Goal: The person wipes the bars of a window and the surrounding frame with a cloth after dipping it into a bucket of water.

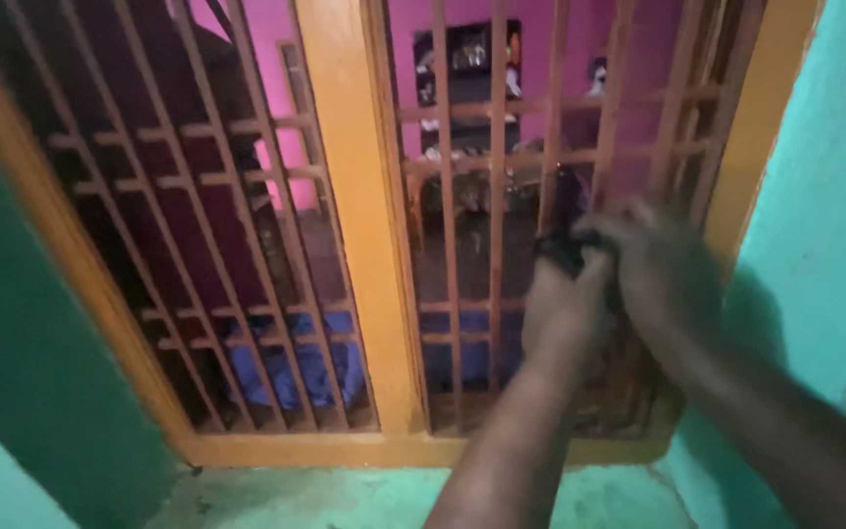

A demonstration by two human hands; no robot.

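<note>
Both hands, left hand (565,299) and right hand (660,257), clutch a dark cloth (568,247) against the window grille (462,176).

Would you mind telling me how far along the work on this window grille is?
Nothing shows as finished. In hand: both hands, left hand and right hand, press a dark cloth against the right grille. The left grille is untouched by either hand. Motion blur hides any cleaned patches.

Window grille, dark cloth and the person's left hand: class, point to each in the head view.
window grille (447,196), head view, an upright bar.
dark cloth (565,250), head view, bunched middle.
left hand (562,304), head view, its back.
</note>
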